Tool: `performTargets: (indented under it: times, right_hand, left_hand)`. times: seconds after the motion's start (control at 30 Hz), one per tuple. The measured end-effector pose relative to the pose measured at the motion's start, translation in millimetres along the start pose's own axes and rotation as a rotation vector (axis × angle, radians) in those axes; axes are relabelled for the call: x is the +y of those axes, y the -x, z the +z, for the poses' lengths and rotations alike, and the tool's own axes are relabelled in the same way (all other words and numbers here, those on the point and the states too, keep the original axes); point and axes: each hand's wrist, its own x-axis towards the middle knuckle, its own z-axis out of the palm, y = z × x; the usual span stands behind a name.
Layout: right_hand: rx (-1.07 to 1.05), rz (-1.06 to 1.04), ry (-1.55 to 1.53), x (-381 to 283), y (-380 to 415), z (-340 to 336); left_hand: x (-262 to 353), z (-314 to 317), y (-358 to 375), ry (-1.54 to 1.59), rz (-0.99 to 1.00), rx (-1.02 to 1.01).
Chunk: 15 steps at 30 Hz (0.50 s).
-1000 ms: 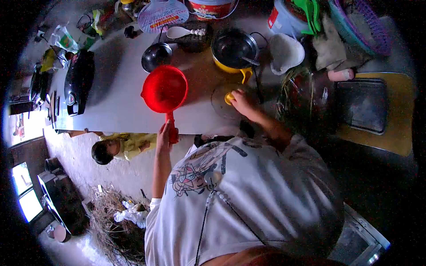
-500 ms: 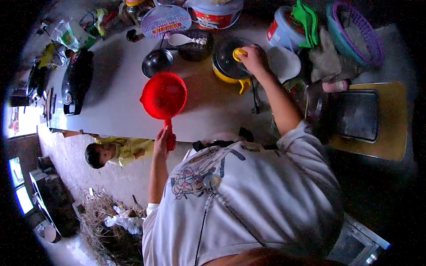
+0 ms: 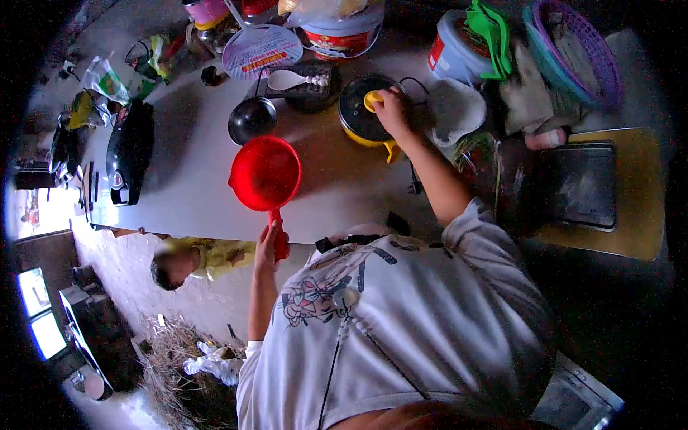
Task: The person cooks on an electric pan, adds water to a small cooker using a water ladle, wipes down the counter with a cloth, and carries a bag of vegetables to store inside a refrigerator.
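My left hand (image 3: 267, 246) is wrapped round the handle of a red plastic water dipper (image 3: 265, 173), held out with its bowl over the table's near side. The fingers of my right hand (image 3: 393, 115) close on the yellow knob (image 3: 372, 100) of a dark glass lid (image 3: 352, 107). That lid lies over a yellow electric pot (image 3: 367, 137), whose yellow handle points toward me. Just beyond the dipper is a black ladle (image 3: 252, 122). Behind it, a white spoon (image 3: 287, 79) rests across a dark, flat item (image 3: 309, 99).
White bowl (image 3: 456, 111) sits right of the pot, near a bucket (image 3: 453, 51) with green tongs-like plastic (image 3: 490, 39). Colander baskets (image 3: 605, 64) and a yellow board (image 3: 638, 193) are farther right. A black appliance (image 3: 131, 154) stands left; a person (image 3: 208, 259) is beyond the table edge.
The whole view has shifted slightly, so the table things appear lower. Both hands keep their holds on the dipper and the lid knob.
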Motion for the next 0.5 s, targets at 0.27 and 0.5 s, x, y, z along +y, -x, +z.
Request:
performTargets:
  times: [0.27, 0.5]
  right_hand:
    - [0.022, 0.092, 0.026, 8.7, 2.2, 22.1]
    - [-0.103, 0.110, 0.145, 12.2, 9.6, 11.8]
  left_hand:
    - [1.8, 3.2, 2.6, -0.070, 0.018, 0.011]
    - [0.4, -1.0, 0.1, -0.079, 0.028, -0.004]
